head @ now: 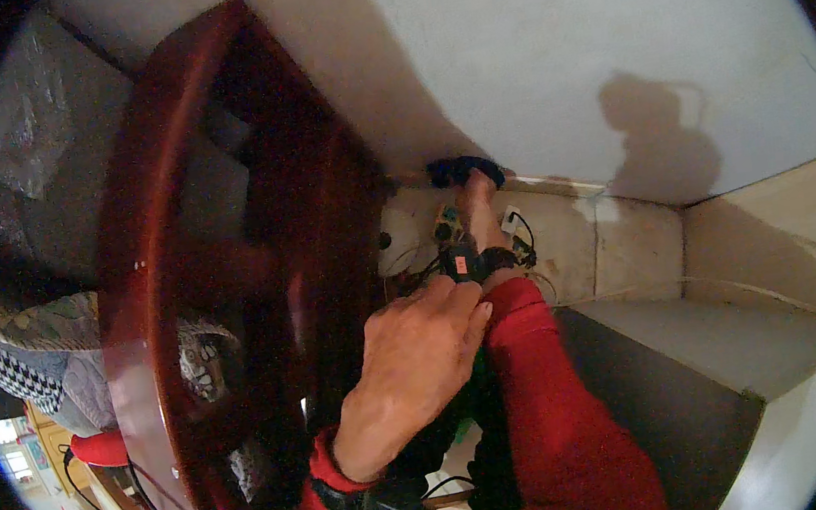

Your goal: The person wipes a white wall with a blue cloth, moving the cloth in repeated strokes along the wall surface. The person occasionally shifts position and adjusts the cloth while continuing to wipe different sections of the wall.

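My right hand (481,201) reaches forward to the foot of the pale wall (580,46). It is shut on a dark blue cloth (450,171), which lies against the wall's lower edge; its fingertips are hidden. Across my right forearm, my left hand (419,348) is curled, back upward, close to a small black device (462,262) with an orange label. Its fingertips are partly hidden, so a grip cannot be told. Black straps circle both wrists, below red sleeves.
Dark reddish wooden furniture (156,231) stands at the left, with patterned bedding (83,383) behind it. A plug in a wall socket (512,219) with black cables is right of my right hand. A grey panel (648,371) lies at the lower right. A red object (98,449) hangs lower left.
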The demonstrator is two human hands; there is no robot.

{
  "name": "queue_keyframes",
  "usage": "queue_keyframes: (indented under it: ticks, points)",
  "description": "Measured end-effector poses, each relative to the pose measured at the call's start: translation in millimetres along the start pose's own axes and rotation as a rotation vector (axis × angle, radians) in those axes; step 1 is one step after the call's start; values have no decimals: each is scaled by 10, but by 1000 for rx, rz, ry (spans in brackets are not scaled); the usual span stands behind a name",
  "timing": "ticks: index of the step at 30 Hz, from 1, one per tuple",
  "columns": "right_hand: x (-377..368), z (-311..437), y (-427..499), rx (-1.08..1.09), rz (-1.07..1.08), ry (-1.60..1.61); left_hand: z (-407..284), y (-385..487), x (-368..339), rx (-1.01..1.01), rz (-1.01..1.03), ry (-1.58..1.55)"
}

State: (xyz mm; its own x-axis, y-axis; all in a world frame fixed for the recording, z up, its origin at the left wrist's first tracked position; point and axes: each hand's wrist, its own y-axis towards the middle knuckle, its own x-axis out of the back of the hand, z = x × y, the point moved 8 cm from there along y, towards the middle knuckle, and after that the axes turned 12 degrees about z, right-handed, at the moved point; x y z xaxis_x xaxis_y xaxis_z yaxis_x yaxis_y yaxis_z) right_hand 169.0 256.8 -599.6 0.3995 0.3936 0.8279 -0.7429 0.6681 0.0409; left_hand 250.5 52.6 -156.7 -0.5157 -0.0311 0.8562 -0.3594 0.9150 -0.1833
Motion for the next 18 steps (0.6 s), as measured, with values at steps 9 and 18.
queue_keyframes:
  ticks: [9,18]
  points:
    - [896,354,-139,-619,-111,1541,209,-4,-39,56,-36,-44]
    - [3350,1631,-247,-302,-453,1568,360,54,-54,92,-20,-49]
